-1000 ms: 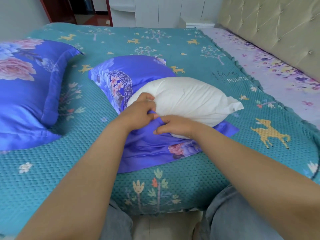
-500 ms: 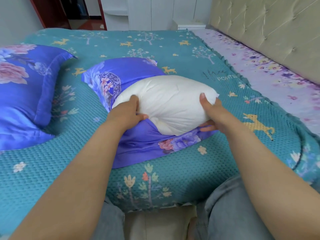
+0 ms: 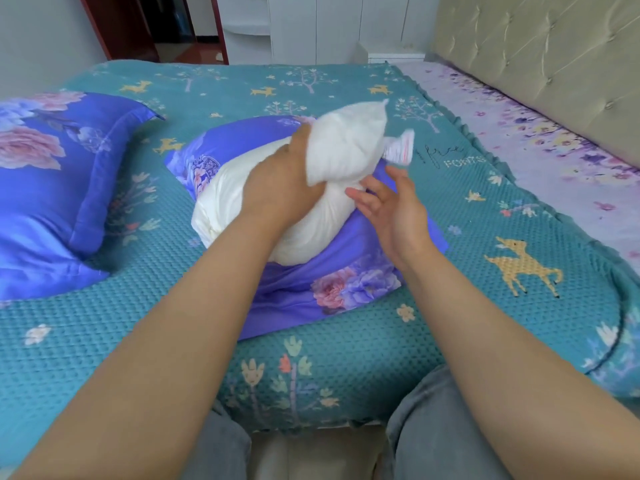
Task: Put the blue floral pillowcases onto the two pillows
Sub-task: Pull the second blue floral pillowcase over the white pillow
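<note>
White pillow [image 3: 343, 147] gripped at its folded middle by left hand [image 3: 277, 188]; right hand [image 3: 391, 206] spread open, holding nothing.

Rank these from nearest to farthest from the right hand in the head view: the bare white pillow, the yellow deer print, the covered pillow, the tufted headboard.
From the right hand:
1. Bare white pillow, just left of its fingertips.
2. Yellow deer print, on the bedspread to the right.
3. Covered pillow, far left, and tufted headboard, far upper right: too close to call.

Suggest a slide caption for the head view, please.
Left hand grips a white pillow over its blue pillowcase; right hand open beside it.
</note>
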Available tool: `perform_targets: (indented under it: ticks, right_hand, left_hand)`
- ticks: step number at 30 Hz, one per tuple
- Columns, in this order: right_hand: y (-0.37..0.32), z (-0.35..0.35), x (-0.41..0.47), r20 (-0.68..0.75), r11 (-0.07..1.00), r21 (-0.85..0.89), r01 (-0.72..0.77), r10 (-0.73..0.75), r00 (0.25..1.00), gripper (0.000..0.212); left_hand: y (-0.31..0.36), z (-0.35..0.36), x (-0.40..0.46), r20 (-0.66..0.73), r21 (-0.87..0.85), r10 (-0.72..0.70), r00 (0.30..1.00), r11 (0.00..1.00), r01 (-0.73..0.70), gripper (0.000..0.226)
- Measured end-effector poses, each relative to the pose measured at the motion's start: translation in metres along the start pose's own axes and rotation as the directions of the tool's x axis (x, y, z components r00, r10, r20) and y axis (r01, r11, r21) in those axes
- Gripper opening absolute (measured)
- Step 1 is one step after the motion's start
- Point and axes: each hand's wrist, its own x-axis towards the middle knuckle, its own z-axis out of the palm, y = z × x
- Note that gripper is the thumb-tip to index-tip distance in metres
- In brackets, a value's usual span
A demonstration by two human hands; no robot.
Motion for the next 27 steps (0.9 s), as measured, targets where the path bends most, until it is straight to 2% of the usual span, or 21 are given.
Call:
perform_targets:
  ticks: [1,2,4,5,7,9,10,13,15,17,19,21,22,25,27]
  right_hand:
    - [0.005,-0.001,0.004,-0.053,0.993,-0.118,0.026,-0.032,0.998,0.014]
    - [0.011,-0.004,0.010,-0.050,0.934,-0.346,0.092,-0.117,0.992,0.008]
    - [0.027,-0.010,0.023,0.150,0.624,-0.738,0.257,-0.219,0.964,0.010]
    - [0.032,-0.013,0.027,0.269,0.451,-0.828,0.334,-0.203,0.941,0.017]
    - [0.040,-0.018,0.034,0.425,0.162,-0.889,0.428,-0.058,0.903,0.040]
    - [0.043,-0.021,0.037,0.431,-0.035,-0.898,0.438,0.122,0.894,0.062]
    - [0.044,-0.023,0.037,0.415,-0.129,-0.889,0.439,0.179,0.892,0.067]
    - [0.055,-0.024,0.036,0.375,-0.393,-0.789,0.473,0.301,0.877,0.062]
    - [0.058,-0.019,0.034,0.328,-0.476,-0.742,0.472,0.355,0.875,0.058]
    - [0.055,-0.016,0.035,0.348,-0.509,-0.718,0.476,0.330,0.878,0.047]
    - [0.047,-0.024,0.037,0.493,-0.454,-0.710,0.538,0.225,0.840,0.033]
    - [0.034,-0.039,0.036,0.629,-0.351,-0.689,0.634,0.144,0.764,0.021]
    - [0.026,-0.044,0.032,0.641,-0.272,-0.710,0.649,0.133,0.756,0.016]
    - [0.006,-0.047,0.014,0.531,0.002,-0.844,0.536,0.146,0.835,0.012]
    - [-0.001,-0.043,0.004,0.493,0.082,-0.870,0.486,0.109,0.863,0.012]
  left_hand:
    - [-0.007,-0.003,0.003,0.008,-0.083,-0.048,0.999,0.995,0.049,0.068]
    - [-0.014,-0.004,0.005,0.025,-0.139,-0.077,0.997,0.987,0.080,0.063]
    - [-0.025,-0.002,0.007,0.048,-0.222,-0.113,0.992,0.968,0.121,0.058]
    - [-0.029,0.000,0.008,0.051,-0.268,-0.130,0.990,0.953,0.139,0.058]
    - [-0.038,0.002,0.010,0.053,-0.358,-0.168,0.984,0.917,0.176,0.061]
    - [-0.044,0.003,0.014,0.071,-0.422,-0.191,0.979,0.884,0.203,0.068]
    - [-0.045,0.003,0.015,0.090,-0.442,-0.191,0.977,0.872,0.211,0.071]
    - [-0.045,0.009,0.018,0.119,-0.473,-0.149,0.982,0.861,0.188,0.071]
    - [-0.043,0.014,0.021,0.113,-0.464,-0.135,0.984,0.869,0.172,0.065]
    - [-0.043,0.018,0.022,0.088,-0.419,-0.128,0.988,0.895,0.153,0.060]
    - [-0.045,0.021,0.023,0.046,-0.319,-0.126,0.991,0.938,0.134,0.053]
    - [-0.049,0.024,0.022,0.034,-0.196,-0.105,0.994,0.974,0.110,0.048]
    - [-0.050,0.028,0.020,0.050,-0.118,-0.092,0.995,0.988,0.097,0.049]
    - [-0.037,0.045,0.008,0.183,0.138,-0.035,0.983,0.990,0.009,0.048]
    - [-0.026,0.056,-0.004,0.271,0.218,-0.024,0.962,0.975,-0.037,0.049]
